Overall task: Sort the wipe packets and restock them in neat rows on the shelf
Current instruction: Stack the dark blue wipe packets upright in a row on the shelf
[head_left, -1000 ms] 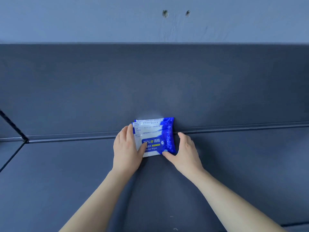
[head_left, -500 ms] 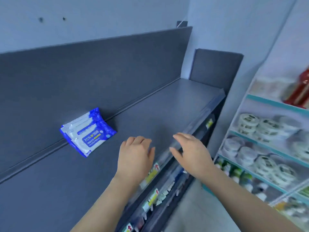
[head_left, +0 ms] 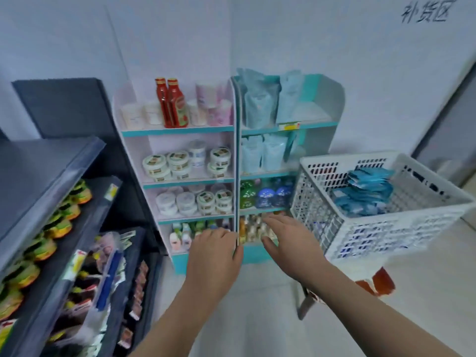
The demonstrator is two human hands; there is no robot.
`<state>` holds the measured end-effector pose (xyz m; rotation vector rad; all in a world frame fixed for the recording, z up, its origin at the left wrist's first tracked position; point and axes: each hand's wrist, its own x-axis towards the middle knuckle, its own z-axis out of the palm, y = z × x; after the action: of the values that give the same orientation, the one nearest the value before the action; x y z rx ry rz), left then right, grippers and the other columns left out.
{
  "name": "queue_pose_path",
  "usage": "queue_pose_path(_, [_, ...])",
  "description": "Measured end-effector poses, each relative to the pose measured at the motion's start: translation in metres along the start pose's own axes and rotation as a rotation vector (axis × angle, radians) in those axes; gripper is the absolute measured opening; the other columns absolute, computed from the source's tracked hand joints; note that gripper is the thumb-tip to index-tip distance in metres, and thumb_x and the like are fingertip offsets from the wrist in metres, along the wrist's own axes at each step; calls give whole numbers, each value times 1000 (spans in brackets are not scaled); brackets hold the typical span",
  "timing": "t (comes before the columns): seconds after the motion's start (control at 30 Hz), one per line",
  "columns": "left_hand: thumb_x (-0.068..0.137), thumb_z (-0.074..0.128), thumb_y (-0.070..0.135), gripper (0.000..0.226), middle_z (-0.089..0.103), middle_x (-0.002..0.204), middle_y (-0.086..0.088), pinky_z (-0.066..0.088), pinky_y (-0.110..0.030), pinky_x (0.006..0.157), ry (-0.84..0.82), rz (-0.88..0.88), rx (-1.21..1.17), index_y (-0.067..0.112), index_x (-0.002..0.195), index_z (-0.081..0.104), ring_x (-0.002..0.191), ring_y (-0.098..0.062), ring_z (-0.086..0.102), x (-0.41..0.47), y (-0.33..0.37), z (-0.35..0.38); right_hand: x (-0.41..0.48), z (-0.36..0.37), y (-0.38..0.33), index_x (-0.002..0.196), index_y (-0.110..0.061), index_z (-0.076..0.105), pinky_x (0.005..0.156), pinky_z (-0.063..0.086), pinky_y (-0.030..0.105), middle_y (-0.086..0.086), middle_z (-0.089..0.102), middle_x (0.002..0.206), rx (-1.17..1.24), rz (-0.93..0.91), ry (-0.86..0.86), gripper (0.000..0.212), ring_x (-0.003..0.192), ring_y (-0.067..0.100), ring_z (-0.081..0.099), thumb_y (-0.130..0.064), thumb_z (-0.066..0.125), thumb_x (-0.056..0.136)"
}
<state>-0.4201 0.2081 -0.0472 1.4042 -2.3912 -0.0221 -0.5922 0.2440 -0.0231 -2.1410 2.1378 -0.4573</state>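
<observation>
A white plastic basket (head_left: pixel 381 233) stands at the right, raised on a stool, and holds a pile of blue wipe packets (head_left: pixel 365 191). My left hand (head_left: pixel 213 251) and my right hand (head_left: pixel 288 240) are both stretched out in front of me, empty, with the fingers relaxed. The right hand is just left of the basket's near corner and does not touch it. The dark grey shelf (head_left: pixel 38 163) lies at the far left; the packets set on it are out of view.
A white and teal rack (head_left: pixel 234 155) with jars, red bottles and pale pouches stands straight ahead against the wall. Lower tiers of the dark shelf (head_left: pixel 77 248) at left hold yellow-green cups and snack packs. Pale floor lies below my arms.
My view has swung right, from the dark shelf to the rack and basket. Both hands let go of the blue packets on the shelf and now reach out empty.
</observation>
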Motion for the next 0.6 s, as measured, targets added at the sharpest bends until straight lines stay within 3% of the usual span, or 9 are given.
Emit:
queue_pose_path(0.1, [94,40,42,27,62,102,9,38,-32,81,-59,94,-16,29,101,62,98,-17,56,33,82,34,-21,-23,84,122,-13,60,97,43,34,4,62,124,-25,98,29,34,113,25,56,-28,51,93])
queue_pose_path(0.27, [95,42,40,29,65,102,6,45,-32,81,-116,180,-138,25,106,64,95,-17,58,88,187,77,-39,-53,202,134,-19,53,102,39,30,-1,55,136,-47,253,17,42,123,18,51,-36,47,97])
queue_pose_path(0.47, [97,44,41,34,66,111,5,46,-31,85,-145,219,-206,23,118,63,101,-15,60,176,254,118,-12,-66,316,139,-21,48,97,42,29,-3,54,138,-33,371,-23,46,122,17,52,-39,47,97])
queue_pose_path(0.6, [96,49,37,30,69,104,0,50,-31,82,-218,204,-268,16,110,67,94,-17,62,239,277,165,31,-61,388,140,-21,46,98,44,33,0,52,140,-16,419,-104,47,122,19,53,-39,48,97])
